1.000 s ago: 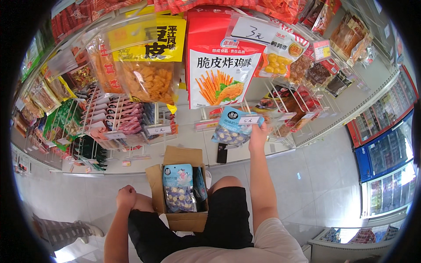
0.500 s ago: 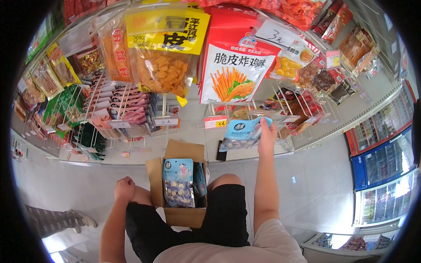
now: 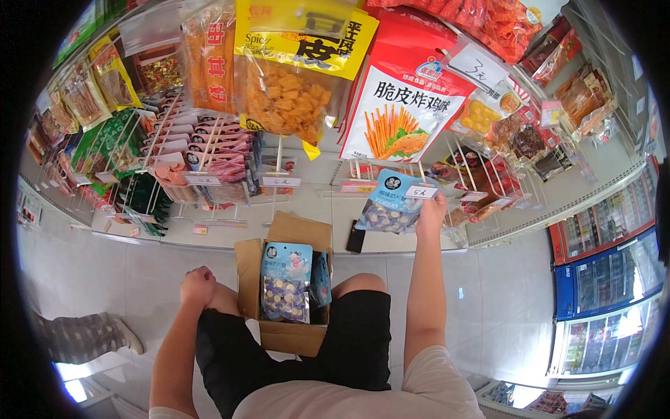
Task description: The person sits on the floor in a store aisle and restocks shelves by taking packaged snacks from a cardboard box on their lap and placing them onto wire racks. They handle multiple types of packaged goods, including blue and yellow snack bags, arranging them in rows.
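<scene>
Probably so its front shows, my right hand (image 3: 430, 211) pinches the blue pouch (image 3: 386, 203) edgewise, centre-right, my left hand (image 3: 199, 286) curled, lower left.

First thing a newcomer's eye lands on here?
Probably the big glossy red-and-white snack bag hanging at top centre, with the yellow-topped clear plastic snack bag just left of it. Next, below the red-and-white one, the light-blue plastic pouch with the right hand at its right edge. Then the open brown cardboard box between the knees, with a similar light-blue pouch upright in it.
</scene>
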A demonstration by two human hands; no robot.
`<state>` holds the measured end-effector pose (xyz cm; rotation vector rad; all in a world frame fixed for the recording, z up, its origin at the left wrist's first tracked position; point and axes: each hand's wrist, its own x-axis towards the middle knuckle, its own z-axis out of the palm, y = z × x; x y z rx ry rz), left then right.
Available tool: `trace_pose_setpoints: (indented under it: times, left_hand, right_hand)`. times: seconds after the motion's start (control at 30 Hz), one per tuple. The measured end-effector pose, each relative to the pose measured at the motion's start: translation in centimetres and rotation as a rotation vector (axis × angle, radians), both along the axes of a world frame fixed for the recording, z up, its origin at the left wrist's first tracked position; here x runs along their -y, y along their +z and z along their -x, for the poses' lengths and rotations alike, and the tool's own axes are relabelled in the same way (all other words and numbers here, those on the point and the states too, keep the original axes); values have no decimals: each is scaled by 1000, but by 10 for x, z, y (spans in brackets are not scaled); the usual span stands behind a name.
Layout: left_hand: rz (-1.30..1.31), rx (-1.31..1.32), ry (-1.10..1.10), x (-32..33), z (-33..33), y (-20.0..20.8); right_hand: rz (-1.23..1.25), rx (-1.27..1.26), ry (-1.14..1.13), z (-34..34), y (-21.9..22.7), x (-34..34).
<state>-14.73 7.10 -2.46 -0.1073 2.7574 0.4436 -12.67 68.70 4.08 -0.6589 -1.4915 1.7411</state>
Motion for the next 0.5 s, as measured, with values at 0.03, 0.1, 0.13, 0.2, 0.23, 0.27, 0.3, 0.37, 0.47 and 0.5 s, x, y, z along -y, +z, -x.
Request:
trace_pose_setpoints:
  times: [0.03,0.1,0.13,0.2,0.23,0.27,0.3,0.37,0.47,0.5]
  left_hand:
    - [0,-4,-3,0,0,-1]
    - [-1,-12,-9,0,1,-2]
    - [0,-9,-12,-1,0,-1]
    - [3,-3,-19,-3,-1,2]
    - [5,-52,-65,0,-1,-3]
    - [7,-100,-111,4,0,-12]
    - [10,-154,-158,5,0,-15]
    - [86,-208,-531,2,-9,-23]
    - [-71,-19,-915,-82,-16,23]
    - [-523,98,-806,-116,-30,32]
  right_hand:
    - [1,-10,-24,3,-1,0]
    - [4,-30,-47,6,-3,1]
    - [6,-40,-45,6,-3,2]
    - [-13,-49,-42,3,-4,5]
    - [-33,-49,-41,1,-3,6]
    - [-53,-48,-41,-1,-3,8]
    - [-56,-61,-35,-2,-2,11]
    - [-61,-87,-24,-4,0,18]
    - [-51,-107,42,-13,1,15]
    - [-41,-102,67,-14,1,13]
